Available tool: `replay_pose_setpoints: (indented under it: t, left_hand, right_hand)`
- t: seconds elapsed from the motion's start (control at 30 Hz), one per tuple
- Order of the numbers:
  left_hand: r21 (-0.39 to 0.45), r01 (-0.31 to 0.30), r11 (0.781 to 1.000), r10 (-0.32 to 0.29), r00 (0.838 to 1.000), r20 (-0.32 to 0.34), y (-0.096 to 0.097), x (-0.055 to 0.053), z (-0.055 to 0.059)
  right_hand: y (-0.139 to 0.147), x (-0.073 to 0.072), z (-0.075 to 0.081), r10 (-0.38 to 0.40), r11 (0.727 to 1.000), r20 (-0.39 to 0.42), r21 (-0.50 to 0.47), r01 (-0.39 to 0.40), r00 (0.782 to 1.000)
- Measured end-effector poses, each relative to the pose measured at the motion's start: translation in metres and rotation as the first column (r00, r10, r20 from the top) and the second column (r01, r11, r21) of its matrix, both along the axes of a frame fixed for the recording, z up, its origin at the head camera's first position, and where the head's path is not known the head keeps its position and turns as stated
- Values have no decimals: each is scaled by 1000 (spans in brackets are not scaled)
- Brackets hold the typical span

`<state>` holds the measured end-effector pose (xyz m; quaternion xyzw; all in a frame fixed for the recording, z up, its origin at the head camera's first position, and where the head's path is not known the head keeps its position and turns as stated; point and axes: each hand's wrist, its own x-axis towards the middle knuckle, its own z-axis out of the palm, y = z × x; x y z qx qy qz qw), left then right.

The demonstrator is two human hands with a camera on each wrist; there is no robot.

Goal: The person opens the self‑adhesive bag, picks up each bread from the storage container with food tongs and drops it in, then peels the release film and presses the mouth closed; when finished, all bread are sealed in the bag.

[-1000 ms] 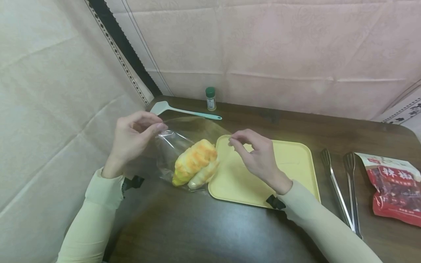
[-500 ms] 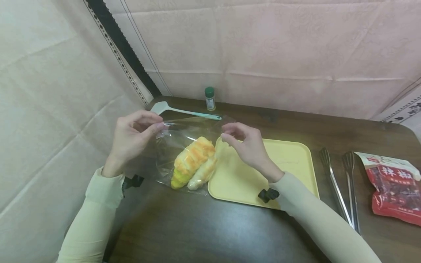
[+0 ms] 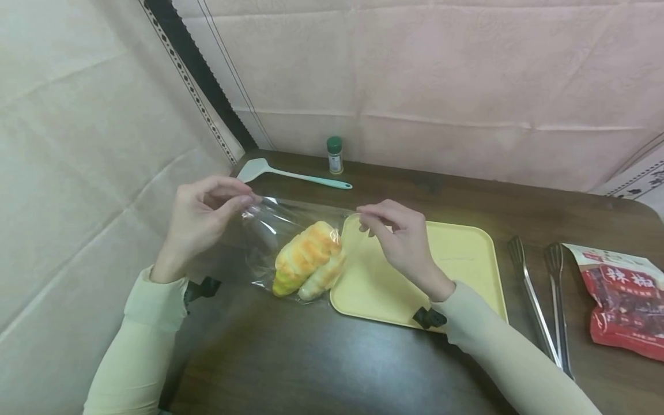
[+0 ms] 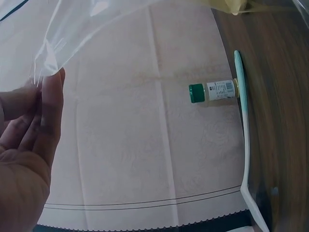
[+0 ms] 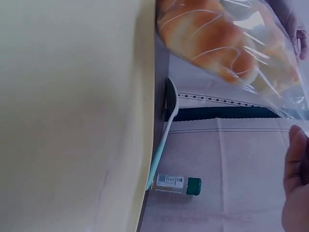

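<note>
A clear plastic bag hangs between both hands at the left of the tray. Inside it lie a plump golden bread roll with a yellow-green end and a paler roll beside it. My left hand pinches the bag's upper left corner between thumb and fingertips, also seen in the left wrist view, where the film rises from the fingertips. At the upper right corner, my right hand pinches the bag's edge over the tray. The right wrist view shows the right thumb at the film's edge.
A yellow tray lies beneath the right hand. Behind the bag are a spatula and a green-capped seasoning bottle. To the right lie metal tongs and a red packet.
My right hand moved left toward the bag's middle, then back to the right. The bag's top edge now runs lower and straighter between the hands. My left hand stayed nearly still.
</note>
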<state>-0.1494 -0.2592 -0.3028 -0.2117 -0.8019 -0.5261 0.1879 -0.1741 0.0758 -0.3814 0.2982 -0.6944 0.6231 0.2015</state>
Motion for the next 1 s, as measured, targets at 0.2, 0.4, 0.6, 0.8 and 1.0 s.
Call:
replay_pose_setpoints:
  t: [0.2,0.4,0.6,0.8,1.0]
  left_hand:
    - [-83,9,997,-14,998,-58,-4,2,1]
    - [-73,14,997,-20,997,-76,-6,4,1]
    - [-82,35,996,-43,995,-94,-5,4,2]
    - [-132,62,989,-79,989,-126,-6,5,3]
    - [-52,8,999,-11,998,-56,7,10,5]
  right_hand:
    - [5,-3,-7,26,1000,-185,-1,-27,982]
    - [7,-2,-10,21,1000,-238,0,-21,971]
    - [10,-2,-12,18,1000,-257,27,-12,966]
    - [17,-3,-13,16,995,-229,97,7,973]
    - [20,-6,-13,28,995,-196,100,-8,980]
